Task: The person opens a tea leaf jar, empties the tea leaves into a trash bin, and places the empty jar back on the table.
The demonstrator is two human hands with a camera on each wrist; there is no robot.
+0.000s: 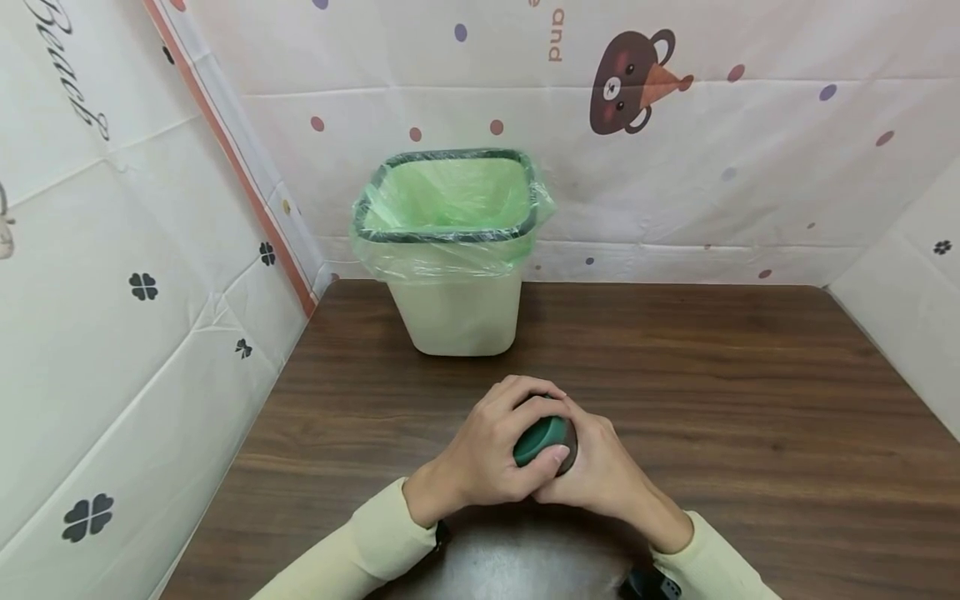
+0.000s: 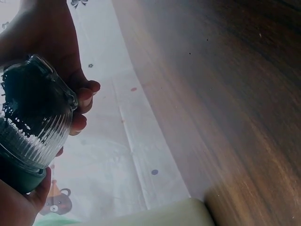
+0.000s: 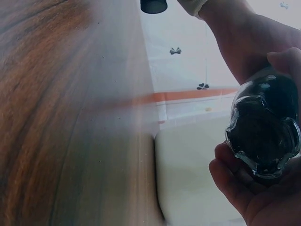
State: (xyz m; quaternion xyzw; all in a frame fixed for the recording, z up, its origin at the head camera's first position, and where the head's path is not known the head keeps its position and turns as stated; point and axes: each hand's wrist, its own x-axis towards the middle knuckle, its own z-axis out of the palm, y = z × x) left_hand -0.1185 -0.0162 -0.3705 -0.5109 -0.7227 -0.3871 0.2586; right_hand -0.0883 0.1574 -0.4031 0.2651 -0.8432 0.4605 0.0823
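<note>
both hands clamped on the jar point(image 2: 42, 134) now! the left hand point(image 1: 487, 450) curls fingers and thumb round the green lid point(image 1: 542, 440), the right hand point(image 1: 609, 471) wraps the ribbed glass below, and the two hands meet around it. the jar is up off the table point(image 1: 750, 400), on the person's side of the bin point(image 1: 465, 321), liner point(image 1: 450, 262) draped over the rim.

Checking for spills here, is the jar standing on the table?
No, the left hand and right hand hold the jar up, clear of the table, as the right wrist view shows.
</note>
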